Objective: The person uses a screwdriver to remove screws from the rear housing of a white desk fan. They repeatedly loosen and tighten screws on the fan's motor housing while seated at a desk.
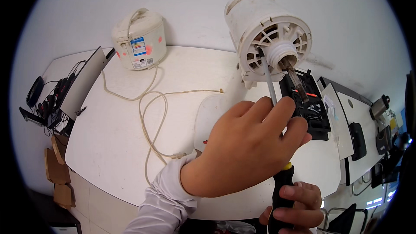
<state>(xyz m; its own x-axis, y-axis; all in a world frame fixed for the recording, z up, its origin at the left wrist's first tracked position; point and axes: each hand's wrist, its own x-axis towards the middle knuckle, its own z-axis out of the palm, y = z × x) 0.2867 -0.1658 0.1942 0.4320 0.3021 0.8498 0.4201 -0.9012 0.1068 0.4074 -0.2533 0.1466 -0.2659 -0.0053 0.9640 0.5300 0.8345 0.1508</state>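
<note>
Both hands on long screwdriver, tip in white appliance base.
Right hand (pixel 291 206) fisted round the black-yellow screwdriver (pixel 274 138) handle; left hand (pixel 247 147) pinches the shaft, likely steadying it. Tip sits in slotted underside of white appliance body (pixel 260 30), tipped on its side on table (pixel 112 138). Bit case (pixel 310 108) just beside; rice cooker (pixel 139 39) well apart.

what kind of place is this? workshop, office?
Probably a small appliance repair bench in an office-like room. A white table carries a rice cooker with a loose cord, an opened white drum-shaped part and a black bit case. The right hand holds a screwdriver.
</note>
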